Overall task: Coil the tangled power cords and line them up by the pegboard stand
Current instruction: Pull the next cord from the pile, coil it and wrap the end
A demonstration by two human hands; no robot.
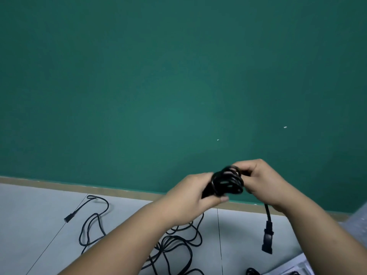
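Green wall [178,76], tan baseboard [59,186], grey tiled floor [39,215], tangled black cords [176,238].

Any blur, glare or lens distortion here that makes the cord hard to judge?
Head view: the coiled cord between left hand and right hand is motion-smeared, loops hard to count. Head view: the loose cords on the floor are sharp. Head view: the green wall glows brighter mid-frame, dimmer at corners, no hard glare; the baseboard slants.
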